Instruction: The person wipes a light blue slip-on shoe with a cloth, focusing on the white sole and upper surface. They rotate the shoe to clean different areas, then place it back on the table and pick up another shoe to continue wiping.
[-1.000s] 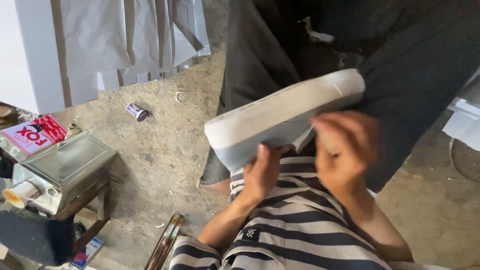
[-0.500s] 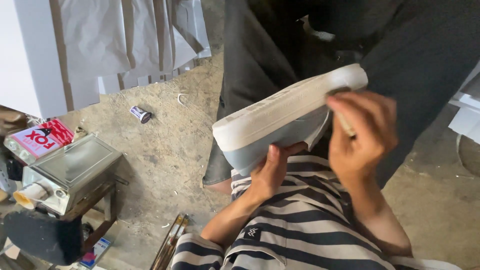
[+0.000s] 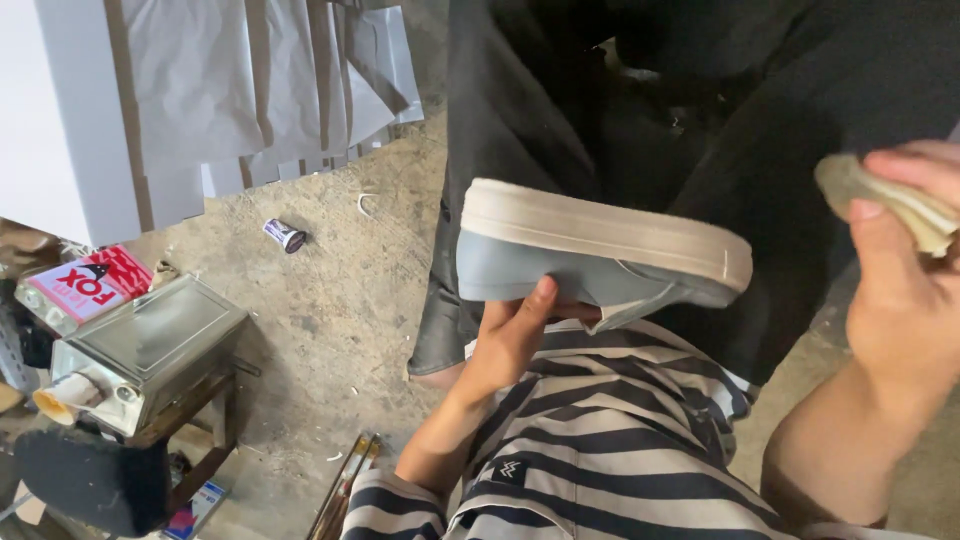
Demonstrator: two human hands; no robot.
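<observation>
My left hand [image 3: 515,335] holds a grey-blue slip-on shoe [image 3: 600,255] from underneath, turned so that its thick off-white sole faces up. My right hand [image 3: 905,290] is off to the right of the shoe, apart from it, with a small beige cloth [image 3: 885,200] pinched between thumb and fingers. Both hands are above my lap in black-and-white striped shorts [image 3: 610,440].
A person in dark trousers [image 3: 560,120] stands right behind the shoe. On the concrete floor to the left are a metal box-shaped device [image 3: 150,350] on a low stool, a red-and-white carton [image 3: 85,285], a small can [image 3: 285,236] and white sheets [image 3: 200,90] leaning on the wall.
My right hand has lifted off the sole and swung away to the right with the cloth. The shoe has levelled out in my left hand.
</observation>
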